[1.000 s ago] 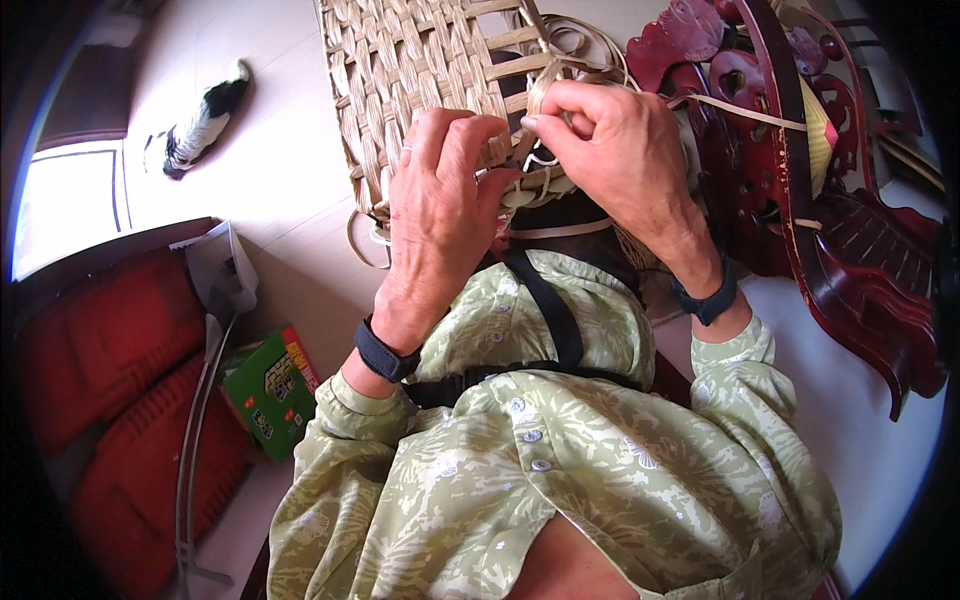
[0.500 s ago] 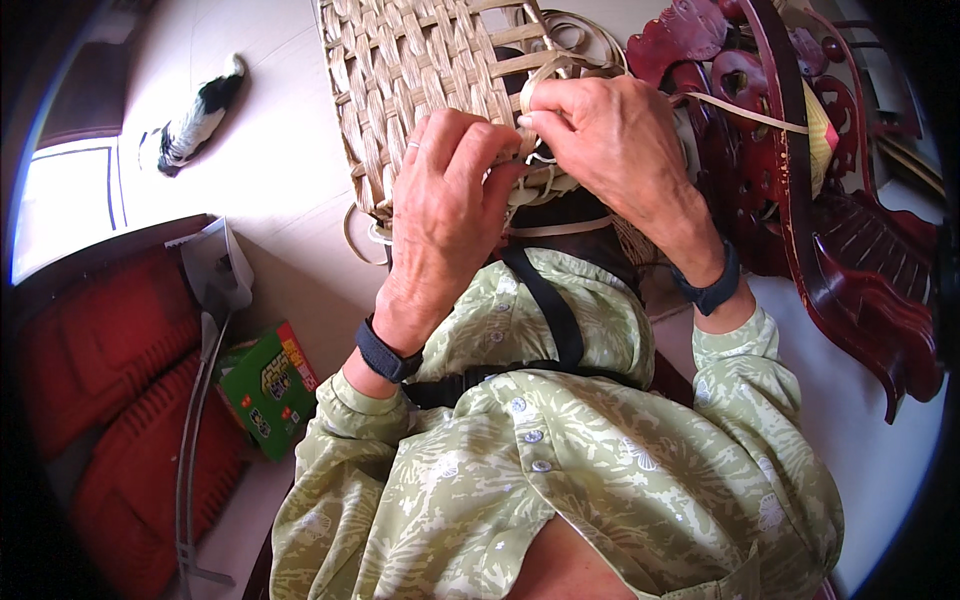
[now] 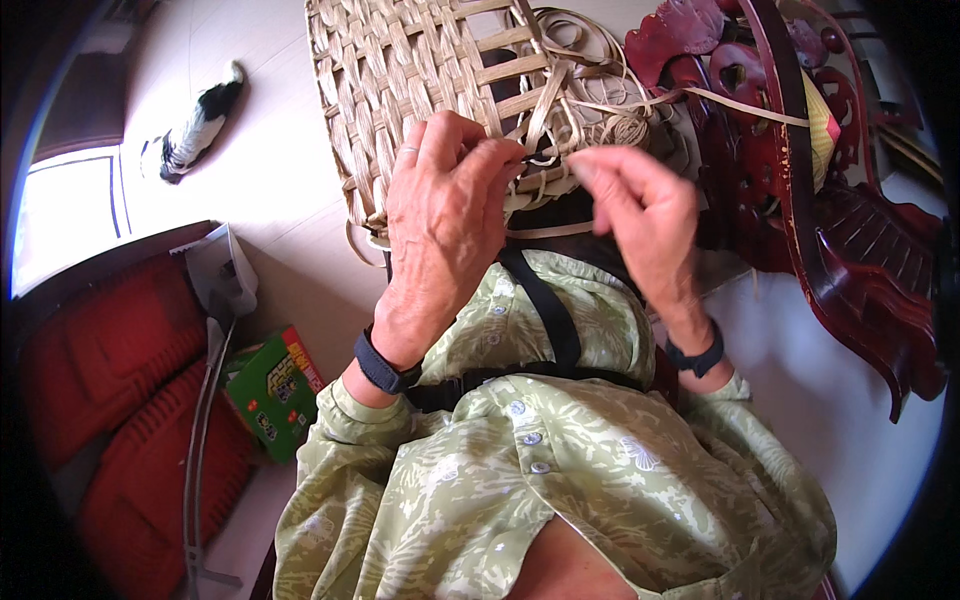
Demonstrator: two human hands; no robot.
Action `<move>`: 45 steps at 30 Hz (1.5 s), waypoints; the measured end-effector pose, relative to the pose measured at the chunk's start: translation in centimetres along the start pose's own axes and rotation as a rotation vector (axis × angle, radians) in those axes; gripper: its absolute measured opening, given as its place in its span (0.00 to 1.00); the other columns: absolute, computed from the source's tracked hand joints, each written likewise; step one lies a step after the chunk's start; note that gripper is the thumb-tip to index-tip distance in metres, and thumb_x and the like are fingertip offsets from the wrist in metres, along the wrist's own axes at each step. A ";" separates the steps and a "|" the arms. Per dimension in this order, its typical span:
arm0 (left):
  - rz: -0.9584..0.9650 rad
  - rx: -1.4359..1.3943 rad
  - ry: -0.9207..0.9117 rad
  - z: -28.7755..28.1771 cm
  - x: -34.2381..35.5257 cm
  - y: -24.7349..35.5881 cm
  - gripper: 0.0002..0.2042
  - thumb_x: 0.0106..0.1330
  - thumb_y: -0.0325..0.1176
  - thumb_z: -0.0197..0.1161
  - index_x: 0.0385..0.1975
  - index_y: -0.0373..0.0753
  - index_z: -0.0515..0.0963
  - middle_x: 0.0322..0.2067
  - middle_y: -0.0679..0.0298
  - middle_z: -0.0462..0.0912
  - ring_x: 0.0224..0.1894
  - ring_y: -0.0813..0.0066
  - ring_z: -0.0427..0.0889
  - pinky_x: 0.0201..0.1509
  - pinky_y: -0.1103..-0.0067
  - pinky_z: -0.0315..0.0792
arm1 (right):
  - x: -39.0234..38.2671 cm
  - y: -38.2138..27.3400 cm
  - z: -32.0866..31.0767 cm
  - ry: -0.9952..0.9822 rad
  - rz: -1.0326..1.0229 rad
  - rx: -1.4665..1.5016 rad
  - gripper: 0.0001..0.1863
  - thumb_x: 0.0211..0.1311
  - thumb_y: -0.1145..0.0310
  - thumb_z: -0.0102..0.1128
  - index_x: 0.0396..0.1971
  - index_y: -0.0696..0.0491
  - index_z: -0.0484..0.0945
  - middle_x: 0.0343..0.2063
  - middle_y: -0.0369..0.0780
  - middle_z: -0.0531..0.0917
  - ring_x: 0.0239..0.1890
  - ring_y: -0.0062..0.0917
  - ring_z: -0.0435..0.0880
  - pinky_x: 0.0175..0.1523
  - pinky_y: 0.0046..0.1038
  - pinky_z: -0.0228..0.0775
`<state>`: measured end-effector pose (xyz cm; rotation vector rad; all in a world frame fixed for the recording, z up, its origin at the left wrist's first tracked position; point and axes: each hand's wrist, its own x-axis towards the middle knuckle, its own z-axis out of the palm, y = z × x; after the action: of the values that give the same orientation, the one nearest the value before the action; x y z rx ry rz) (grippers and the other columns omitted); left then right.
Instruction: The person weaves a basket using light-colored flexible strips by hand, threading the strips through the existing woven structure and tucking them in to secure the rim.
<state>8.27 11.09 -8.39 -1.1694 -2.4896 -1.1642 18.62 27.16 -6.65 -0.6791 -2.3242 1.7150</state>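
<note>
A basket-like piece of flat tan strips (image 3: 400, 75) in an open weave lies before me, with loose strips at its right edge. At its lower right part, my left hand (image 3: 445, 195) is closed, thumb and fingers pinched together. A small dark bit shows by those fingertips, but what they grip I cannot make out. My right hand (image 3: 645, 215) is just right of the weave's edge, its bent fingers smeared by motion. Whether it holds a strip is unclear. Pale loops of strip (image 3: 545, 180) hang between the two hands.
Coiled loose strips (image 3: 615, 125) lie behind my right hand; one strip (image 3: 740, 103) stretches to a carved dark-red wooden chair (image 3: 800, 180). At left are red cushions (image 3: 120, 340), a metal stand (image 3: 205, 400) and a green box (image 3: 275, 395). A black-and-white animal (image 3: 200, 125) lies on the floor.
My right hand has drawn down and right from the weave's edge, uncovering the crossing strips and coil. My left hand stays pinched at nearly the same place. The weave has shifted slightly left.
</note>
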 end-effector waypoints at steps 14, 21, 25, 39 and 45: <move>-0.051 0.013 -0.112 -0.5 0.6 0.2 0.07 0.58 0.26 0.65 0.35 0.43 0.84 0.34 0.62 0.75 0.40 0.58 0.76 0.42 0.67 0.71 | 0.1 2.9 3.0 -0.022 -0.208 0.016 0.08 0.66 0.72 0.64 0.42 0.57 0.82 0.23 0.36 0.84 0.25 0.13 0.80 0.29 0.21 0.71; -0.065 -0.139 -0.091 -0.4 -0.5 0.1 0.10 0.55 0.26 0.68 0.38 0.42 0.82 0.34 0.63 0.76 0.37 0.60 0.77 0.39 0.68 0.72 | -0.8 0.5 -0.1 -0.320 0.299 0.424 0.11 0.70 0.63 0.60 0.33 0.55 0.81 0.23 0.32 0.82 0.20 0.09 0.71 0.24 0.14 0.57; -0.004 -0.104 -0.065 -0.9 -0.6 -0.2 0.12 0.51 0.25 0.71 0.37 0.39 0.83 0.35 0.60 0.78 0.37 0.61 0.80 0.40 0.70 0.74 | -1.5 -0.1 0.9 -0.278 0.356 0.659 0.12 0.71 0.62 0.59 0.33 0.54 0.81 0.22 0.30 0.79 0.19 0.06 0.66 0.23 0.11 0.54; 0.354 0.195 -0.006 0.8 -1.3 0.8 0.11 0.52 0.32 0.64 0.36 0.47 0.77 0.42 0.74 0.82 0.47 0.72 0.77 0.55 0.67 0.65 | -2.1 -2.0 -1.6 -0.022 -0.772 -0.538 0.10 0.51 0.66 0.74 0.24 0.51 0.79 0.25 0.36 0.76 0.30 0.30 0.75 0.36 0.34 0.68; 0.379 0.117 -0.029 0.8 -1.1 -0.1 0.07 0.57 0.32 0.64 0.35 0.47 0.76 0.37 0.76 0.84 0.48 0.77 0.79 0.58 0.65 0.63 | -5.8 -7.1 -4.9 -0.750 -0.186 0.074 0.15 0.67 0.57 0.65 0.30 0.55 0.80 0.18 0.33 0.79 0.22 0.17 0.76 0.26 0.26 0.66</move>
<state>9.10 10.95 -9.43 -1.5440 -2.1858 -0.8931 23.88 27.02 2.30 0.2548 -2.6148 2.2071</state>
